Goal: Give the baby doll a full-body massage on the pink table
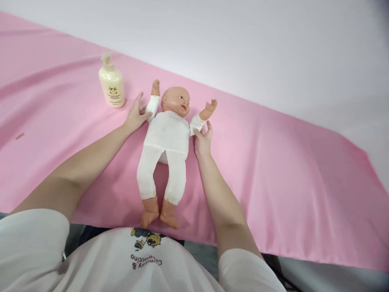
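A baby doll (167, 134) with a white cloth body and bare plastic head, hands and feet lies on its back, feet towards me. Its head is turned to the right and both its arms are raised. My left hand (137, 116) holds the doll's arm on the left at the white sleeve, thumb in front and index finger stretched out. On the other side, my right hand (203, 141) has the other sleeve between thumb and fingers, partly hidden by it. Left of the doll stands a cream pump bottle (112, 85), apart from my left hand.
A pink cloth (244, 173) with soft folds covers the table, its near edge close to my body. A small reddish-brown strip (20, 136) lies at the far left. Behind the table is a plain white surface (217, 36).
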Action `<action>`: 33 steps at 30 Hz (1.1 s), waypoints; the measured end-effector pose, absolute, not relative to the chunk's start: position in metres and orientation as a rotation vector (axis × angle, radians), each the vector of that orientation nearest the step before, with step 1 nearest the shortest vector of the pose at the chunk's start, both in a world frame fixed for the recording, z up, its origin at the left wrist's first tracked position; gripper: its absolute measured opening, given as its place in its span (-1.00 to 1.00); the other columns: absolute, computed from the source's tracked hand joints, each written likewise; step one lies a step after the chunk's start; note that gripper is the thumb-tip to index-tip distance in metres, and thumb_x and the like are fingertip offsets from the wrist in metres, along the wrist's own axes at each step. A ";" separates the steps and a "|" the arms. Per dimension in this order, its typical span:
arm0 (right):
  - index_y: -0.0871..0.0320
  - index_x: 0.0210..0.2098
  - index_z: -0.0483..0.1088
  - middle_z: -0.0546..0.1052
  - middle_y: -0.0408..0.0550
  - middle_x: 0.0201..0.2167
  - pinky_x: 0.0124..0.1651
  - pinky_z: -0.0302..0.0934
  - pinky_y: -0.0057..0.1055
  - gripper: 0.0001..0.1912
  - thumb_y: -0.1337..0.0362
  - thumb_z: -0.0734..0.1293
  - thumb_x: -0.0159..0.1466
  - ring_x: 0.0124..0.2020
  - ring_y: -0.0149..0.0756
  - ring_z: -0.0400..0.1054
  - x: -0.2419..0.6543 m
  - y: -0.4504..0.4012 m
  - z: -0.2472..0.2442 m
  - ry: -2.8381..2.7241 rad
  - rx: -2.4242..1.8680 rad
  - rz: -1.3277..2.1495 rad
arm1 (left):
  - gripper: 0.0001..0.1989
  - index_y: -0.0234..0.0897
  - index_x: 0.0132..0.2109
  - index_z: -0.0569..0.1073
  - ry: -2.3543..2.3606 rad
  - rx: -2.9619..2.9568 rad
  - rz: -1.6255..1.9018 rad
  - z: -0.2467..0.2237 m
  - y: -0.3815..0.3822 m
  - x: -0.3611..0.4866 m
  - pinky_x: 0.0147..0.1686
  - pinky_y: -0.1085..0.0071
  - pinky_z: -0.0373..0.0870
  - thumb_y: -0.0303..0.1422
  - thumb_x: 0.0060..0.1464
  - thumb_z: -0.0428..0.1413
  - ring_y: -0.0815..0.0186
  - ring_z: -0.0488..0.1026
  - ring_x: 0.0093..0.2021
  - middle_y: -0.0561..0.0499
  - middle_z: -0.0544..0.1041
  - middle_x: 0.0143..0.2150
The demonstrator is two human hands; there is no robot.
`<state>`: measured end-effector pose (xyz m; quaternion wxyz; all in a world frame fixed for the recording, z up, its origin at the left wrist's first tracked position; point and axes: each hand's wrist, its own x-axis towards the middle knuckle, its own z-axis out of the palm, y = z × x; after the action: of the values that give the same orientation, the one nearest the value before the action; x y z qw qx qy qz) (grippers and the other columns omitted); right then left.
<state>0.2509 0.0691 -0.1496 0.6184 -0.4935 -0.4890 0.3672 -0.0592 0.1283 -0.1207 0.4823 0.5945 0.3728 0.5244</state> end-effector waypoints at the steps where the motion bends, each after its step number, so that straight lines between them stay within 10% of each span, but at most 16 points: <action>1: 0.01 0.47 -0.24 0.30 0.17 0.37 0.39 0.20 0.08 0.05 -0.14 0.37 0.21 0.31 -0.09 0.34 0.251 0.066 -0.148 -1.187 -1.164 0.803 | 0.00 -0.17 0.50 0.01 0.963 1.483 1.283 -0.120 0.126 -0.060 0.18 0.01 0.45 -0.16 0.05 0.33 -0.03 0.54 0.14 -0.23 0.57 0.13; 7: 0.06 0.47 0.03 0.28 0.08 0.42 0.52 -0.03 0.03 -0.21 -0.13 0.21 0.37 0.43 -0.12 0.17 0.248 0.053 -0.136 -1.426 -1.436 0.613 | -0.42 -0.31 0.28 0.45 1.170 1.711 1.218 -0.113 0.121 -0.061 0.35 0.07 0.27 -0.21 0.15 0.20 -0.01 0.45 0.24 -0.18 0.51 0.25; 16: 0.12 0.35 0.20 0.35 0.11 0.37 0.44 0.12 0.06 -0.21 0.00 0.37 0.19 0.36 -0.08 0.28 0.253 0.066 -0.139 -1.291 -1.174 0.846 | -0.13 -0.33 0.35 0.35 0.836 1.282 1.203 -0.120 0.140 -0.065 0.29 -0.08 0.36 -0.40 -0.18 0.30 -0.10 0.47 0.25 -0.26 0.52 0.24; 20: 0.06 -0.06 0.41 0.56 0.02 0.13 0.36 0.23 0.08 -0.55 0.21 0.38 0.04 0.18 -0.07 0.44 0.254 0.070 -0.144 -1.148 -1.112 0.922 | -0.29 -0.32 0.10 0.56 0.761 1.229 1.100 -0.117 0.139 -0.068 0.27 -0.15 0.38 -0.52 -0.35 0.26 -0.16 0.52 0.18 -0.19 0.66 -0.01; 25: 0.07 -0.53 0.19 0.62 -0.05 -0.10 0.31 0.28 0.04 -0.88 0.32 0.28 0.03 0.10 -0.10 0.47 0.251 0.064 -0.143 -1.150 -1.093 0.934 | -0.41 -0.37 0.00 0.59 0.749 1.278 1.058 -0.120 0.137 -0.069 0.33 -0.08 0.32 -0.56 -0.32 0.19 -0.09 0.52 0.20 -0.16 0.67 -0.20; 33: 0.07 -0.08 0.34 0.54 0.05 0.08 0.34 0.25 0.03 -0.63 0.04 0.33 0.19 0.17 -0.09 0.42 0.247 0.069 -0.145 -1.156 -1.134 0.797 | -0.35 -0.33 0.13 0.47 0.800 1.249 1.164 -0.117 0.134 -0.060 0.16 -0.02 0.47 -0.40 -0.20 0.33 -0.04 0.59 0.05 -0.18 0.64 -0.02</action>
<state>0.2467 0.0688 -0.1450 0.6197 -0.4933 -0.5025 0.3467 -0.0601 0.1338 -0.1166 0.5876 0.5361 0.3432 0.4996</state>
